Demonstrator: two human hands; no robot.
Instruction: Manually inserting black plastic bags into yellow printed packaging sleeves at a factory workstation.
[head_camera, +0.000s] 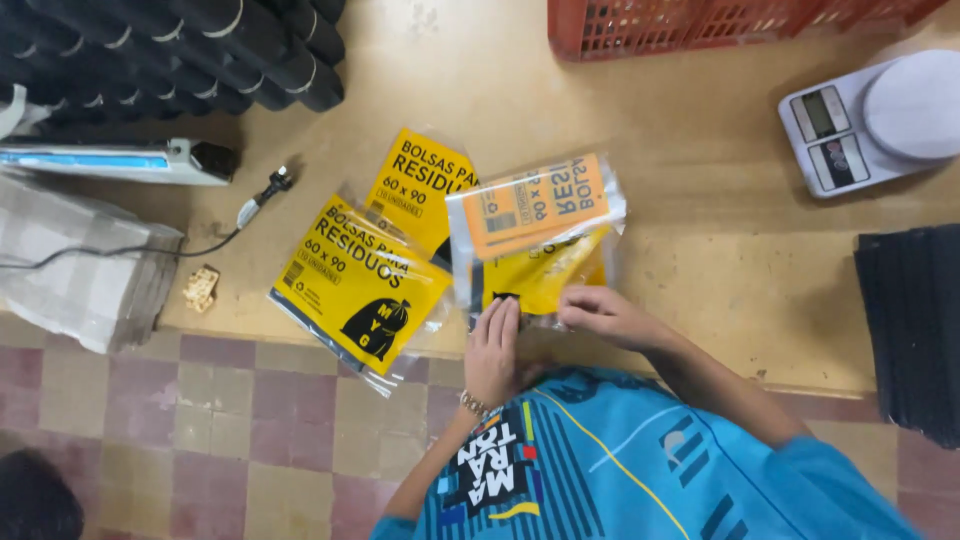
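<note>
Table (700, 230): a tan worktop is seen across the upper and middle frame, above a checked tile floor (200, 430) at lower left.
Black rolls (180, 50): stacked at the upper left corner.
Dark stack (915, 330): folded black sheets are laid at the right edge.
Red crate (720, 25): cut off by the top edge, right of centre.
Grey bundle (85, 270): pale folded material is laid at the left edge, with a flat sealing device (110, 160) just above it.
Kitchen scale (870, 120): white, placed at upper right, well apart from the hands.
Yellow packets (365, 285): two flat printed packs are overlapped left of centre.
Clear-wrapped packet (535, 240): a yellow and orange pack in clear film is placed at centre, just above both hands.
Left hand (493, 350): fingers are held together and laid flat on the packet's lower edge; nothing is clamped.
Right hand (605, 312): fingertips are pinched onto the film at the packet's lower right edge.
Small beige object (201, 288): left lying near the grey bundle.
</note>
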